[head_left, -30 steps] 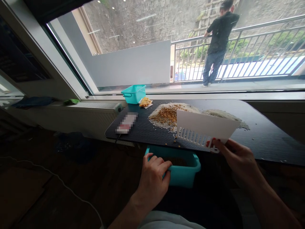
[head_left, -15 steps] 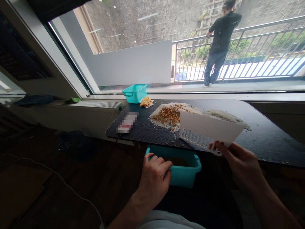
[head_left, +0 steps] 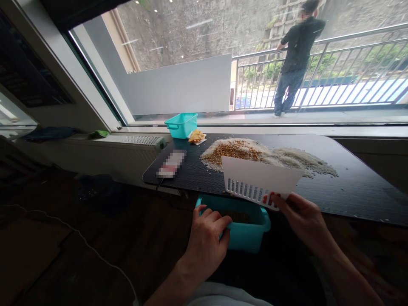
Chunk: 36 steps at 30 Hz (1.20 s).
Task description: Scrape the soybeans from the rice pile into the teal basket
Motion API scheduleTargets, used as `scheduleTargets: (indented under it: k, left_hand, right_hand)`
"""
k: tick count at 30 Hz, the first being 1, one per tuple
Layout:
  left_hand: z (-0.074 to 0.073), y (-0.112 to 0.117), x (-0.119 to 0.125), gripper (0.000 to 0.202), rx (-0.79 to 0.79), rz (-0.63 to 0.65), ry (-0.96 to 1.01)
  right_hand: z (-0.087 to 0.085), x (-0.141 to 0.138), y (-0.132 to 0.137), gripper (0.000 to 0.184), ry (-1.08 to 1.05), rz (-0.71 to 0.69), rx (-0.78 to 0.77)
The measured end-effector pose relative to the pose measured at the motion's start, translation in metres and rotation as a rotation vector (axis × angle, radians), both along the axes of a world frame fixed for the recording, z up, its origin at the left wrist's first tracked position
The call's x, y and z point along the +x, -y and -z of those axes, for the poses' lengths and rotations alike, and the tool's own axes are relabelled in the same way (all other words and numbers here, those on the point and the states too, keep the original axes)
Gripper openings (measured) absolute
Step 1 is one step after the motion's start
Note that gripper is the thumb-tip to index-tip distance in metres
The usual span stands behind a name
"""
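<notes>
My left hand is closed over the near left rim of a teal plastic bin, which sits just below the table's front edge. Small dark contents lie in its shadowed bottom; I cannot make them out. Between the thumb and fingers of my right hand is a white flat sheet with a row of slots, tilted over the table's front edge. Behind the sheet a heap of white rice-like grains spreads over the dark table. Round golden-brown beans lie on its left part, partly hidden by the sheet.
Another teal bin stands at the table's back left, beside some yellow crumpled food on paper. A blurred-out flat object with a cable lies at the left edge. Outside the window, a person leans on a railing.
My right hand has drawn the white slotted sheet leftward and slightly nearer, uncovering more of the pale heap on the right. My left hand stays on the bin rim.
</notes>
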<state>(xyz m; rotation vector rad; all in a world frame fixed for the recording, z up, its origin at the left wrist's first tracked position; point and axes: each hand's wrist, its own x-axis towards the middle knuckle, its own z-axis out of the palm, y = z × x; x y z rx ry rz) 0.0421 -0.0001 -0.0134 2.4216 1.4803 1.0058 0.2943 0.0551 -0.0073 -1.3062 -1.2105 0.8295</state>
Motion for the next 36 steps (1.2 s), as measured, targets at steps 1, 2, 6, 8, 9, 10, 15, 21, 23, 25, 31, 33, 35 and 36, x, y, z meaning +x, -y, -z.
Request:
scheduleTargets:
  k: [1, 2, 6, 8, 9, 10, 15, 21, 23, 25, 31, 33, 35, 36]
  left_hand:
    - [0.0, 0.0, 0.0, 0.026, 0.003, -0.001, 0.008]
    - [0.0, 0.0, 0.0, 0.026, 0.005, -0.001, 0.014]
    - [0.002, -0.001, 0.0, 0.028, 0.014, -0.003, 0.015]
    - [0.002, -0.001, 0.0, 0.027, 0.02, 0.003, 0.012]
    - [0.002, -0.001, 0.0, 0.027, 0.022, 0.004, 0.013]
    - [0.002, -0.002, 0.0, 0.028, 0.023, 0.006, 0.013]
    - [0.002, -0.002, 0.001, 0.029, 0.009, -0.002, 0.014]
    - [0.003, -0.002, 0.001, 0.032, 0.001, -0.007, -0.013]
    - [0.004, -0.002, 0.0, 0.032, 0.002, -0.006, -0.017]
    - [0.004, -0.002, 0.0, 0.032, 0.005, -0.002, -0.019]
    - [0.006, -0.002, 0.001, 0.033, -0.002, 0.005, -0.018]
    - [0.006, -0.002, 0.001, 0.033, -0.015, 0.001, -0.018]
    - [0.005, -0.001, 0.001, 0.033, -0.024, -0.001, -0.016]
    - [0.005, -0.001, 0.001, 0.033, -0.028, 0.0, -0.014]
  right_hand:
    - [-0.001, -0.001, 0.0, 0.052, 0.006, -0.022, 0.0]
    - [-0.001, -0.002, 0.0, 0.052, 0.013, -0.032, 0.004]
    - [0.004, -0.011, -0.005, 0.053, 0.026, -0.054, 0.019]
    - [0.01, -0.017, -0.009, 0.053, 0.02, -0.1, 0.013]
    - [0.012, -0.019, -0.01, 0.052, 0.018, -0.117, 0.01]
    - [0.014, -0.021, -0.011, 0.051, 0.019, -0.118, 0.012]
    - [0.015, -0.018, -0.012, 0.042, 0.118, 0.021, 0.043]
    - [0.023, 0.003, -0.017, 0.043, 0.274, 0.245, 0.055]
    - [0.025, 0.011, -0.019, 0.043, 0.326, 0.311, 0.047]
    - [0.023, 0.018, -0.02, 0.042, 0.373, 0.34, 0.021]
    - [0.011, 0.037, -0.022, 0.041, 0.459, 0.428, -0.023]
    - [0.012, 0.043, -0.022, 0.041, 0.483, 0.457, -0.033]
    - [0.014, 0.052, -0.024, 0.041, 0.519, 0.487, -0.023]
    - [0.015, 0.058, -0.025, 0.041, 0.54, 0.507, -0.02]
